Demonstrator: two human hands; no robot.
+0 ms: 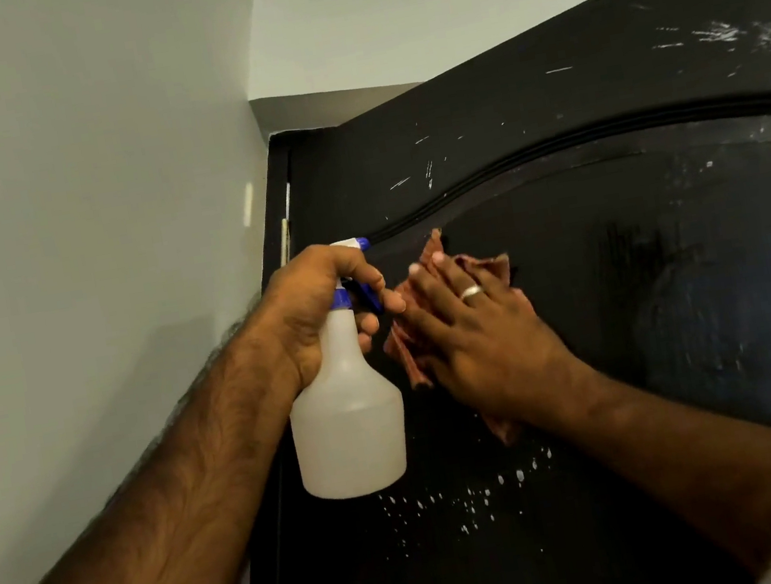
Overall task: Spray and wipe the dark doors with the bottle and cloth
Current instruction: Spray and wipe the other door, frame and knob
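Dark wood is filling most of the view: the door [564, 223], matte black with an arched raised moulding [505, 166], scuffed pale near its top and beaded with spray droplets [458, 507] low down. To wipe well, I judge the strokes should be overlapping and running down toward those droplets, pressure staying even along the moulding groove. The right hand [475, 328] is pressing the reddish cloth [408, 353] flat, fingers straight. The left hand [321, 312] is gripping the white bottle [349, 423] by its neck, one finger on the blue trigger. Grey walls [79, 188] are meeting the frame.
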